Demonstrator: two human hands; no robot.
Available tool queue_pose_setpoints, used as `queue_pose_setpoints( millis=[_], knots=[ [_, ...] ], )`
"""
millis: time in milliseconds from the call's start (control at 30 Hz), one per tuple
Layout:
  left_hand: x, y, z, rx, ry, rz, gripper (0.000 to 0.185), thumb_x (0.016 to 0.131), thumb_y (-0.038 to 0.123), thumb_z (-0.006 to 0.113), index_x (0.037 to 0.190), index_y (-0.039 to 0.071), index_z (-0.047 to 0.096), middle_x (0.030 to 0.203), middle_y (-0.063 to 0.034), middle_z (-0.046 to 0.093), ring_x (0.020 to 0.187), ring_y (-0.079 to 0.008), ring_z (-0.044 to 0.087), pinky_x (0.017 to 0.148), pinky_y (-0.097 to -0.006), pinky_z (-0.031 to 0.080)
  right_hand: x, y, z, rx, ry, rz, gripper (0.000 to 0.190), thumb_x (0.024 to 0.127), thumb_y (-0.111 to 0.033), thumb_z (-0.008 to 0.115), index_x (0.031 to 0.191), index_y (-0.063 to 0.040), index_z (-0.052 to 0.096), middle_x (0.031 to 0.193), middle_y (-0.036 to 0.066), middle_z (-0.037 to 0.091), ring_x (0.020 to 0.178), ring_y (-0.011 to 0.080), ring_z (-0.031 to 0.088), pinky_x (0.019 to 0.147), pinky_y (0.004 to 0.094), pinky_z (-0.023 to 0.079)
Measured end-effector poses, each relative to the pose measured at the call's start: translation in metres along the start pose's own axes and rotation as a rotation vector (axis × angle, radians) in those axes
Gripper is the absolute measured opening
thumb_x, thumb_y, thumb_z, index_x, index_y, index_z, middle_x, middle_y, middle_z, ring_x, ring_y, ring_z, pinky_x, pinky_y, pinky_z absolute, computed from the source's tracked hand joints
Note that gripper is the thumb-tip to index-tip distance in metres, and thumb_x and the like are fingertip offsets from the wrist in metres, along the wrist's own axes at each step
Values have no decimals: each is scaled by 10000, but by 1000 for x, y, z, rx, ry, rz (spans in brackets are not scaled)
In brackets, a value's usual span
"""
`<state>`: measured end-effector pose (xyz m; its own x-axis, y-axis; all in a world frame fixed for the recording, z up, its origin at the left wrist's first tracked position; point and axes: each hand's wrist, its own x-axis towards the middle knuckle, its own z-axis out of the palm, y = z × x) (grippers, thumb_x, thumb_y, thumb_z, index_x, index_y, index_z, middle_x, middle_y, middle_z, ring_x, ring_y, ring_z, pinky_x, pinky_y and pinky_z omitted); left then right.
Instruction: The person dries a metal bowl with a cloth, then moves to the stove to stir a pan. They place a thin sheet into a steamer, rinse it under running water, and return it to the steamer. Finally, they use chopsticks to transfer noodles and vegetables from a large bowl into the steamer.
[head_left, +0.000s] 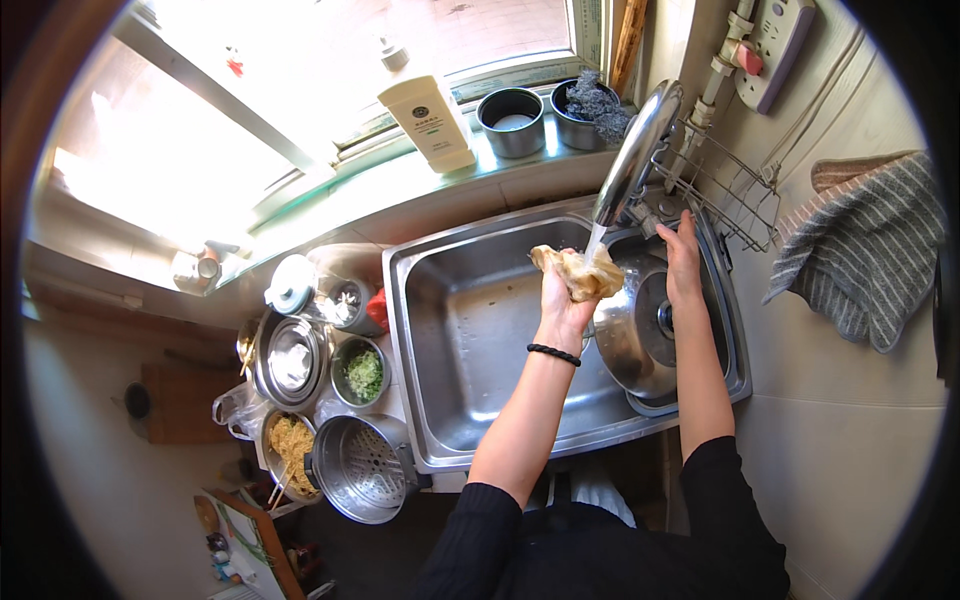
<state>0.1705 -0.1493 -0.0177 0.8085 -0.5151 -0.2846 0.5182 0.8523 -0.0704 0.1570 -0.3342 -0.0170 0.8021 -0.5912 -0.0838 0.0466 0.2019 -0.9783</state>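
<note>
My left hand (564, 296) holds a pale yellow-brown cloth or similar soft, crumpled thing (589, 276) over the steel sink (480, 315). Water from the curved chrome faucet (637, 150) runs onto it. At the faucet's right, my right hand (681, 259) is raised with fingers apart, near the faucet's base; it holds nothing that I can see. Below and between my hands, a round metal lid (626, 337) with a dark knob leans in the right part of the sink. A black band circles my left wrist.
Left of the sink stand a steamer pot (360, 469), a bowl of chopped greens (364, 373), a bowl of noodle-like food (292, 450) with chopsticks, and stacked metal bowls (292, 360). A pump bottle (427, 120) and two metal tins line the sill. A wire rack (724, 187) and striped towel (862, 247) hang right.
</note>
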Motion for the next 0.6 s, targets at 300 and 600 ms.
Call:
queue_pose_setpoints(
  millis=[300, 600],
  knots=[
    [-27, 35, -33, -15, 150, 96, 164, 896, 209, 508, 1007, 90, 522, 1017, -107, 583, 951, -268, 567, 870, -411, 472, -44, -20, 52, -136, -259, -347, 679, 786, -279, 636, 1351, -50, 336, 1444, 185, 190, 1351, 255, 162, 1077, 342, 136],
    [-91, 26, -30, 65, 240, 263, 394, 955, 326, 277, 1277, 134, 400, 1251, -92, 458, 1150, -184, 440, 1010, -386, 330, -164, 14, 102, -463, -732, -506, 236, 829, -119, 577, 1050, -44, 611, 1103, 138, 579, 1127, 270, 484, 949, 336, 357]
  ],
)
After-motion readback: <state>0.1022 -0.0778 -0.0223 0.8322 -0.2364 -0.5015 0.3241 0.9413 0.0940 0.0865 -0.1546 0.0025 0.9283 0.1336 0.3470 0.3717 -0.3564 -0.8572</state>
